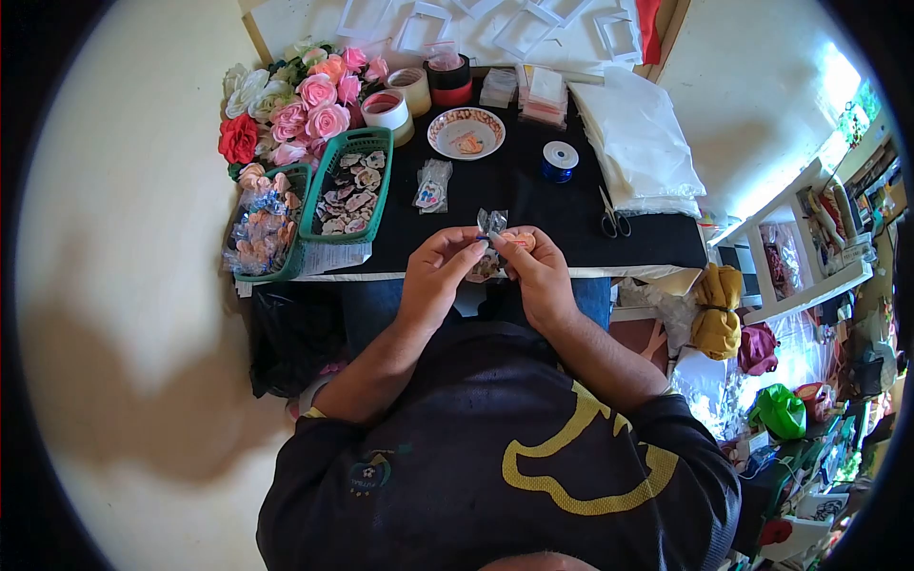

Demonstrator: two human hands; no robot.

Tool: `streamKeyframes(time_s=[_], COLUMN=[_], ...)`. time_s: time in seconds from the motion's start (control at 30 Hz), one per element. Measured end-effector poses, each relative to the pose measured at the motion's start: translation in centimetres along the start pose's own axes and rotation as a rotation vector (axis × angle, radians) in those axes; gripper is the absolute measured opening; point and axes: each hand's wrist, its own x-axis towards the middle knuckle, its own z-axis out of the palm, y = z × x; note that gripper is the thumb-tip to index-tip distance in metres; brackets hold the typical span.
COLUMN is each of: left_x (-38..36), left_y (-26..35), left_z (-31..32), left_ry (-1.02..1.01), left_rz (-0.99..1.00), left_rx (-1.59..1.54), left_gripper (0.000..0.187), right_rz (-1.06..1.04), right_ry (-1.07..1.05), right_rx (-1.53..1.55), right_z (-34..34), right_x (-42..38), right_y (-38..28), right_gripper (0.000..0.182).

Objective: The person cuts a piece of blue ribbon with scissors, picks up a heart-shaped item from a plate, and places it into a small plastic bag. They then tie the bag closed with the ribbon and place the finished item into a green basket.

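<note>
Both hands meet at the near edge of the black-covered table. My left hand (444,273) pinches the left side of a small clear plastic packet (487,265), with a bit of dark blue at its gathered neck. My right hand (539,276) has its fingers closed on the packet's other side, and a peach-coloured tag (523,242) shows at its fingers. Beyond them lie a small stack of clear packets (433,187) and a patterned bowl (466,132) with an orange piece inside. A spool of blue ribbon (559,162) stands to the right.
Green baskets of cutouts (379,205) and filled packets (260,233) stand at the left, near artificial roses (314,105) and tape rolls (387,114). Scissors (614,217) and white plastic sheets (643,143) lie at the right.
</note>
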Motion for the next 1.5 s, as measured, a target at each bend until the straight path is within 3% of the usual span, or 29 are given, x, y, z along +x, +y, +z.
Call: streamKeyframes(time_s=[0.53, 0.73, 1.1, 1.5], left_x=[0.2, 0.5, 1.0, 1.0], left_y=[0.1, 1.3, 1.7, 1.9], left_z=[-0.3, -0.9, -1.4, -2.0], left_ry=[-0.032, -0.064, -0.147, -0.278], left_rz=[-0.023, -0.092, -0.136, -0.180], left_rx=[-0.098, -0.085, -0.053, -0.088], left_gripper=[0.016, 0.022, 0.013, 0.023], right_rz=[-0.168, -0.271, -0.435, -0.262], right_ry=[-0.105, -0.135, -0.077, -0.044], right_rx=[-0.069, -0.288, -0.717, -0.390], right_z=[-0.4, -0.7, -0.2, 0.1], right_x=[-0.4, -0.6, -1.0, -1.4], right_y=[1.0, 1.3, -0.1, -0.1], right_gripper=[0.016, 0.016, 0.016, 0.016])
